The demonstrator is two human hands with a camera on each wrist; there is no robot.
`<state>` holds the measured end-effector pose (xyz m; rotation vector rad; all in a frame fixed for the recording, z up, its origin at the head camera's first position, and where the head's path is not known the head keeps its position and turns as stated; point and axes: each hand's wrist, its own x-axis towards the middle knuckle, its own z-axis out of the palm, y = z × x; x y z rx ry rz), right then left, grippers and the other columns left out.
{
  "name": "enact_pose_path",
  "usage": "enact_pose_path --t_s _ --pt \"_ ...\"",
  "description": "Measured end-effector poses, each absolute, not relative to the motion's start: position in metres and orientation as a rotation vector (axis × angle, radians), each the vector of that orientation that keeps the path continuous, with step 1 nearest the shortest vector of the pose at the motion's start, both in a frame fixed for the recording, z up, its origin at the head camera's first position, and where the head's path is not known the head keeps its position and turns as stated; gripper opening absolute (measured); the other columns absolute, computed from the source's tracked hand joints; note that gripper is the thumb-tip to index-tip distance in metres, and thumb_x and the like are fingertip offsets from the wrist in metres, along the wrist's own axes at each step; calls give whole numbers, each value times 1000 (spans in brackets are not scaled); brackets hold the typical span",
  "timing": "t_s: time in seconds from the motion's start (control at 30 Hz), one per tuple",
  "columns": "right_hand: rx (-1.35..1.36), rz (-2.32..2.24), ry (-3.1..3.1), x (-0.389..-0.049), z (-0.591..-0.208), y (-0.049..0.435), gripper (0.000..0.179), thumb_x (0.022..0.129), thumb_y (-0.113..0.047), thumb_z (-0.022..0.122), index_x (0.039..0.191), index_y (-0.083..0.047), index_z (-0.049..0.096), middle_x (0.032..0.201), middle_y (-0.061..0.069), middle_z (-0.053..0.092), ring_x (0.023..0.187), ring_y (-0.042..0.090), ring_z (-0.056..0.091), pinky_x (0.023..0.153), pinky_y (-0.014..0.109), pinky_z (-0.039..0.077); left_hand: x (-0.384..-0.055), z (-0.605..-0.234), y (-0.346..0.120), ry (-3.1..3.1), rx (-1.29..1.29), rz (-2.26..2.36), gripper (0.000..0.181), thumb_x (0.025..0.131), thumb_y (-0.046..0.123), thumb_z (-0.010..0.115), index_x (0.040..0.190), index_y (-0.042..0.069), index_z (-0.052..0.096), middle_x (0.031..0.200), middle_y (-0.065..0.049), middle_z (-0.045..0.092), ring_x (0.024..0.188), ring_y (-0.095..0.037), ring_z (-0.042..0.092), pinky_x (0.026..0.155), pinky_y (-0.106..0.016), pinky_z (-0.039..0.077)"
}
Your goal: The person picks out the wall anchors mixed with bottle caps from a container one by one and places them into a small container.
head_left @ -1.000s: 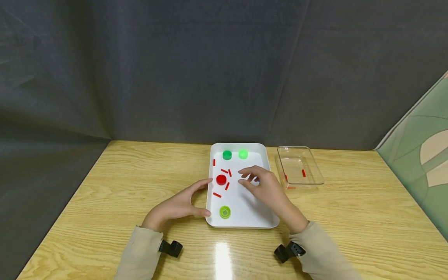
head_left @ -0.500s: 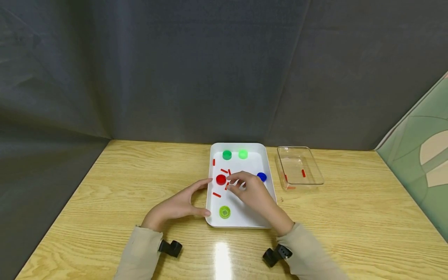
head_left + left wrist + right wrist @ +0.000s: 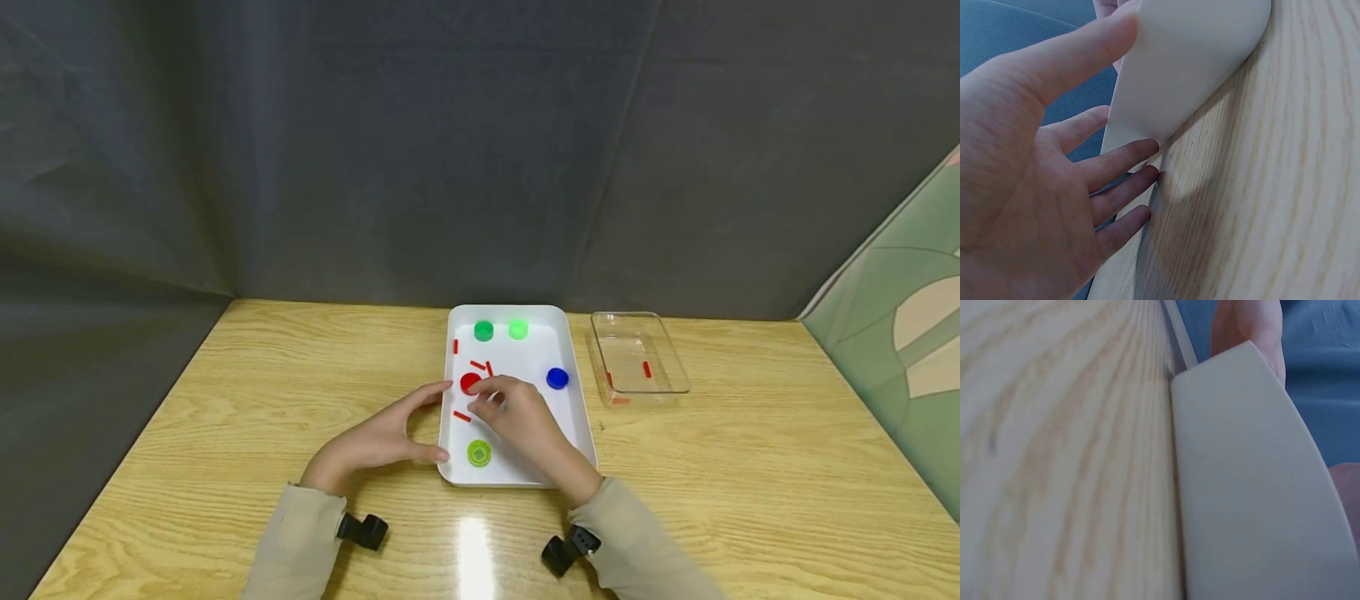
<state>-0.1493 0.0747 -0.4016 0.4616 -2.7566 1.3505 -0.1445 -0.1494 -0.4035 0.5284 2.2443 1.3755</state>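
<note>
Your right hand [image 3: 521,421] has crossed the white tray [image 3: 536,350] leftward and come down just below the centre of the head frame, its fingertips overlapping the right side of the red cap [image 3: 468,382]. That move uncovers the blue cap [image 3: 557,378] at the tray's right side, while the red stick lying just right of the red cap drops out of sight behind your fingers. I judge that your reach is finished and the work now sits at that stick.

Your right fingers are bent, thumb and forefinger close together; whether they pinch the stick I cannot tell, since your hand hides it and the right wrist view mostly gives the tray's side and the wooden table [image 3: 225,417].

Your left hand [image 3: 378,433] stays at the tray's left edge, fingers spread and loose. Four other red sticks [image 3: 462,416] lie on the tray's left half, unmoved, and the clear dish [image 3: 641,391] at centre right of the frame keeps its red pieces [image 3: 647,369].
</note>
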Motion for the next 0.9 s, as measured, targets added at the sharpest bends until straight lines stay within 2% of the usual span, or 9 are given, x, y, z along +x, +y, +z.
enact_pose_path --t_s 0.23,0.63,0.9 --pt "431 1366 -2805 -149 -407 69 11 87 -5 73 98 -4 75 81 0 67 65 11 53 60 25 47 -145 -403 -150 2246 539 1378 93 80 22 85 155 14 31 155 -12 36 144 -30 28 116 -56 19" --pt "470 1310 -2912 -150 -413 66 9 87 -9 76 96 -6 75 79 -5 65 71 12 54 65 27 48 -145 -403 -150 2243 537 1365 92 81 24 84 156 17 31 156 -11 34 145 -30 26 115 -58 19" --pt "478 1223 -2974 -150 -412 62 10 87 -11 76 96 -7 75 82 -3 63 73 12 54 66 27 47 -145 -402 -151 2254 526 1362 92 81 24 84 156 18 31 156 -10 35 144 -28 27 116 -56 19"
